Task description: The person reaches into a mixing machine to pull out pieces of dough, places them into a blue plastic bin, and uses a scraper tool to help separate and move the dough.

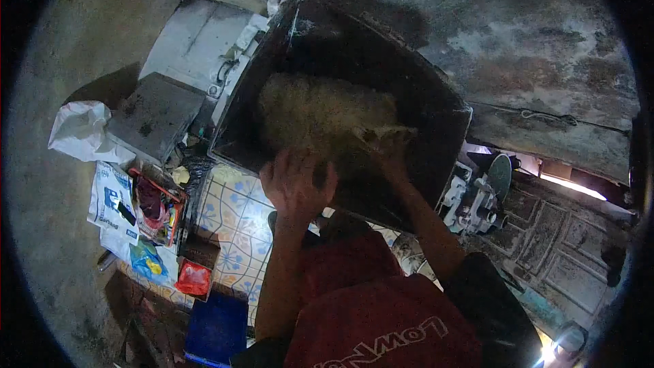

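Observation:
A large dark bin (443,109) holds tan, loose-looking material (306,102). My left hand (296,180) is over the bin's near edge, beside the material, with its fingers bent and apart; I see nothing held in it. My right hand (388,157) reaches inside, closed on a pale, crumpled-looking object (368,134) at the right of the material. What that object is, I cannot make out in the dim light.
A grey slab (153,116) and white sack (78,129) lie left, above an orange basket (174,201) and papers. A blue object (214,330) rests below on patterned tiles (231,204). Pale machinery (466,197) stands right. Rough walls (531,48) enclose the corner.

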Available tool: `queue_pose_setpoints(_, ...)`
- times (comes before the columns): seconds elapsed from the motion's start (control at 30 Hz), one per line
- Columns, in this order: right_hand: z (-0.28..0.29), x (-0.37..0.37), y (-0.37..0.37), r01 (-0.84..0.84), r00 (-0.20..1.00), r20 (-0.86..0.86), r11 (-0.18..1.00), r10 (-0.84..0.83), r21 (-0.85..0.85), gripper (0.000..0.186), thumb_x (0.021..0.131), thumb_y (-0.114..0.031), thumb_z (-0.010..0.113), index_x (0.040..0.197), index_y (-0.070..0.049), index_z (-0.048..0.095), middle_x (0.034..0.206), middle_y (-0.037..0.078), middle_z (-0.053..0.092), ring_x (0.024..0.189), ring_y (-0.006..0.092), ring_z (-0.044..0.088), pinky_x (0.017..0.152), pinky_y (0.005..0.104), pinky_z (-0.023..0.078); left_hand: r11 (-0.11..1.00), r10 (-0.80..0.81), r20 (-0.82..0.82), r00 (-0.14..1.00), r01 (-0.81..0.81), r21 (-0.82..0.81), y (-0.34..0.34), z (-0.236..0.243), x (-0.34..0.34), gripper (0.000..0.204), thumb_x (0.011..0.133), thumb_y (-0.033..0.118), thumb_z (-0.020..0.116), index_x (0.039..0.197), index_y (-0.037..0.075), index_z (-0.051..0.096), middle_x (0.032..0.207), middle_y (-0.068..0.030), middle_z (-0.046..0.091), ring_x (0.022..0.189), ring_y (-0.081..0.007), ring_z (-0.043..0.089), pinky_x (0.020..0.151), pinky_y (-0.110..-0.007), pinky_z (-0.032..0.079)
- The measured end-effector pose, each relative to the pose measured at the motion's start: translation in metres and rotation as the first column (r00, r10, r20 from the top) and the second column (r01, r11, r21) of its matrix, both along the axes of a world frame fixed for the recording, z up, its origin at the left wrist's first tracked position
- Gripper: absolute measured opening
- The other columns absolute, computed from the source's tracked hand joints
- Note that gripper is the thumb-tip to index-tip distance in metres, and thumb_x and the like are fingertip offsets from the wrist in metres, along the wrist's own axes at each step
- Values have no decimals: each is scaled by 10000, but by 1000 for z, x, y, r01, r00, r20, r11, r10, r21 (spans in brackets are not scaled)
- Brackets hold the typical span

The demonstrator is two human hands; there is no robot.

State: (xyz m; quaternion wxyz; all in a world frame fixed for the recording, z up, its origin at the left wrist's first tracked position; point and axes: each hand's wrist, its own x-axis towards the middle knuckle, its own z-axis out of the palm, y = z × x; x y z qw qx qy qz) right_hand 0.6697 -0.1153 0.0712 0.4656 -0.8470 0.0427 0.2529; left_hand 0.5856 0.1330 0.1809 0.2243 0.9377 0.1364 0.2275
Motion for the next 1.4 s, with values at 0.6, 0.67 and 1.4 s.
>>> queue_pose_setpoints(0.6, 12, -19, 26, -217, 968, 93, 964, 233, -155, 699, 811, -316, 702, 1363, -10, 402, 1318, 222, 483, 1266, 357, 440, 1030, 443, 369, 975, -183, -186, 965, 154, -159, 9, -5, -5, 245, 761, 363, 668, 837, 132, 699, 950, -24, 682, 1038, -210, 583, 997, -490, 318)
queue_pose_setpoints(0.67, -9, -4, 22, -174, 982, -14, 869, 189, -462, 615, 860, -318, 635, 1366, -54, 408, 1349, 208, 427, 1195, 365, 474, 1010, 434, 384, 975, -185, -170, 968, 160, -152, 8, -3, -4, 238, 760, 360, 671, 832, 135, 700, 954, -23, 683, 1036, -207, 585, 996, -486, 320)
queue_pose_setpoints(1.4, -53, -39, -13, -91, 986, 106, 942, 132, -323, 994, 692, -434, 785, 1429, -27, 255, 1445, 225, 314, 1330, 388, 324, 1083, 479, 285, 990, -134, -236, 962, 118, -81, 0, 3, 5, 229, 761, 362, 652, 838, 157, 718, 939, 2, 696, 1057, -181, 595, 1048, -477, 267)
